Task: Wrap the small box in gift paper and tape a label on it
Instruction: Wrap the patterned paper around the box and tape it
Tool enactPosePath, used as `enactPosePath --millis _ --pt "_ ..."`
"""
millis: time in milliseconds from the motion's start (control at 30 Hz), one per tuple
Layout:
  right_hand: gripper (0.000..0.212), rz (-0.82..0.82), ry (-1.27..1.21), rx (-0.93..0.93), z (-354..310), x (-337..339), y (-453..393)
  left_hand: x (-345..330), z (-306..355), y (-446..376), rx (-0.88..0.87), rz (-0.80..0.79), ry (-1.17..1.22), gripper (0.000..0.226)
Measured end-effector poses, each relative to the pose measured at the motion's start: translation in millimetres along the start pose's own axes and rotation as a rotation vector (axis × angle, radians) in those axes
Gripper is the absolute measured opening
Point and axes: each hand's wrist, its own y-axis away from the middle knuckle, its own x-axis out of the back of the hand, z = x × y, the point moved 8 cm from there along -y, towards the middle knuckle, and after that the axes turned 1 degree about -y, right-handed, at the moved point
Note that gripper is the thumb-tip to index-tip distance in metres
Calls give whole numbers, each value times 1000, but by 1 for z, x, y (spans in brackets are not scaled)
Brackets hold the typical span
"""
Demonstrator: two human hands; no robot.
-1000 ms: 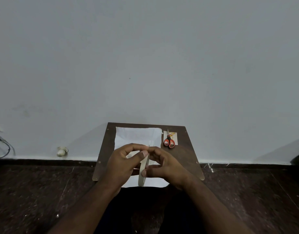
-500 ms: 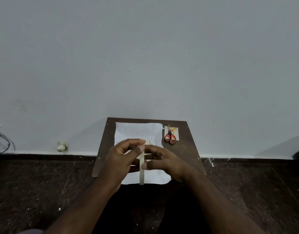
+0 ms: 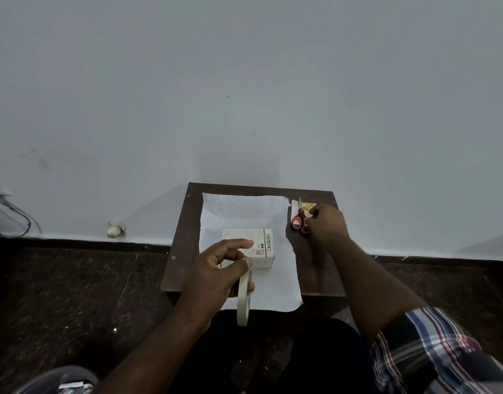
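White box [image 3: 260,248] lies on gift paper [image 3: 244,211]

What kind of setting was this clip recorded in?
Probably a room in a home, with the person working at floor level: a small dark wooden board lies on a dark speckled stone floor against a plain pale painted wall, with loose cables at the left.
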Motion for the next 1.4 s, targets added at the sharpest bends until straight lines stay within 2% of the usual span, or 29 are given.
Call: enactPosePath --millis 200,367,500,567,700,833,900,1000,1133,1233,1400 --pt "16 -76 148 89 -22 -21 -22 4 -13 -9 40 26 27 27" --pt "26 -89 213 64 -30 -25 -23 7 -16 -8 56 43 43 27" --pt "22 -61 265 46 -31 -27 -17 8 -13 -8 49 53 45 27" --pt "16 -46 216 4 -30 -24 -14 8 -11 -7 51 52 40 27" --pt "16 -43 -103 -177 -16 -8 -12 8 -8 -6 57 37 29 27" --pt "13 -156 -780 -140 -27 16 15 8 -3 -4 51 26 13 28" --pt "19 -241 -969 -82 -38 33 41 8 0 -3 43 25 18 28" --pt "26 -421 -870 6 -44 48 84 9 4 -1 24 19 17 27" --pt "35 -654 -561 130 -47 53 133 9 11 3 3 12 32 25" --pt "33 -724 -386 208 -58 57 153 10 15 6 -18 15 24 26" --pt "31 -738 -291 363 -80 65 169 9 21 9 -45 20 17 28"
